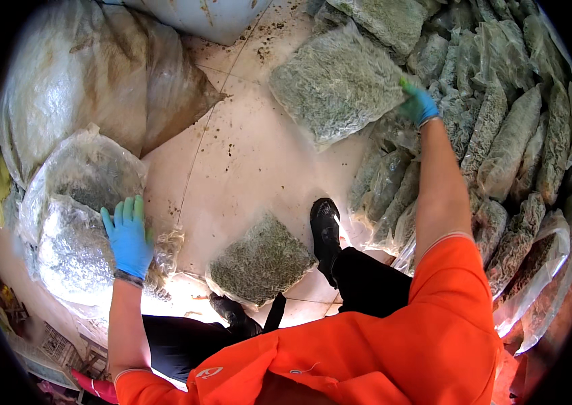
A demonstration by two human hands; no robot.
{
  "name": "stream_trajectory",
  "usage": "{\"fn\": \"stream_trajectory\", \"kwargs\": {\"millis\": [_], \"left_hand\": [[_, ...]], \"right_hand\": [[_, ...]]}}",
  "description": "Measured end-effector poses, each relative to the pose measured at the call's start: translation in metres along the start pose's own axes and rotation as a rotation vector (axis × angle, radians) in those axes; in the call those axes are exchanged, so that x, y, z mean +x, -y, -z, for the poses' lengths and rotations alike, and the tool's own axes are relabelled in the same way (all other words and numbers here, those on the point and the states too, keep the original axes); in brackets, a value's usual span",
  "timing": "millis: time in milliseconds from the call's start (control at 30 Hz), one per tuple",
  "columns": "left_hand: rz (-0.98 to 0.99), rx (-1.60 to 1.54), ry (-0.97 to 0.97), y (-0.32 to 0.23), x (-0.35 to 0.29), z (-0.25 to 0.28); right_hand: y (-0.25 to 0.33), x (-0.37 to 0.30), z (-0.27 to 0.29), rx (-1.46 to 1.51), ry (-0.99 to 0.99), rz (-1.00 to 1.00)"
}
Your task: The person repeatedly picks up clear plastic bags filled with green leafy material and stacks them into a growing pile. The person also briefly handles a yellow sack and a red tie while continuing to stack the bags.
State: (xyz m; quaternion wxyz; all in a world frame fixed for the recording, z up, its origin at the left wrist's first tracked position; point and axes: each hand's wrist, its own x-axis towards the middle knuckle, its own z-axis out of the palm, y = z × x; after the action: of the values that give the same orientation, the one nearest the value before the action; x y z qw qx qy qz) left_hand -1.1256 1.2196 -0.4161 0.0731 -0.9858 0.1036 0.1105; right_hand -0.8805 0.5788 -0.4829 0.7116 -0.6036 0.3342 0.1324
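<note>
My right hand, in a blue glove with green-stained fingertips, grips the right corner of a flat, see-through plastic bag packed with grey-green dried plant matter. That bag lies tilted over the pale floor, its edges slightly blurred. On the left, my gloved left hand has its fingers stretched out over a shiny plastic bag with similar dark green filling. Whether the palm presses on it is hard to see. Between my feet rests another flat bag of the green plant matter.
Many filled plastic bags stand packed in rows along the right. A large, dusty translucent sack fills the upper left, near a pale blue container. My black shoe stands on the tiled floor, which is scattered with plant crumbs.
</note>
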Motion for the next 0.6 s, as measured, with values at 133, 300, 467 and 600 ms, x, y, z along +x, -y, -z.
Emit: {"fn": "stream_trajectory", "kwargs": {"millis": [133,300,467,600], "left_hand": [[-0.139,-0.256,-0.038,-0.04,0.013,0.0],[0.39,-1.585,0.666,-0.161,0.112,-0.016],[0.544,-2.297,0.699,-0.262,0.211,-0.057],[0.384,-2.044,0.322,-0.275,0.248,-0.062]], "right_hand": [[-0.079,0.005,0.003,0.291,-0.257,-0.049],[-0.086,-0.018,-0.022,0.287,-0.282,-0.149],[-0.021,-0.046,-0.09,-1.576,-0.417,0.467],[-0.062,0.006,-0.075,-1.584,-0.469,0.874]]}}
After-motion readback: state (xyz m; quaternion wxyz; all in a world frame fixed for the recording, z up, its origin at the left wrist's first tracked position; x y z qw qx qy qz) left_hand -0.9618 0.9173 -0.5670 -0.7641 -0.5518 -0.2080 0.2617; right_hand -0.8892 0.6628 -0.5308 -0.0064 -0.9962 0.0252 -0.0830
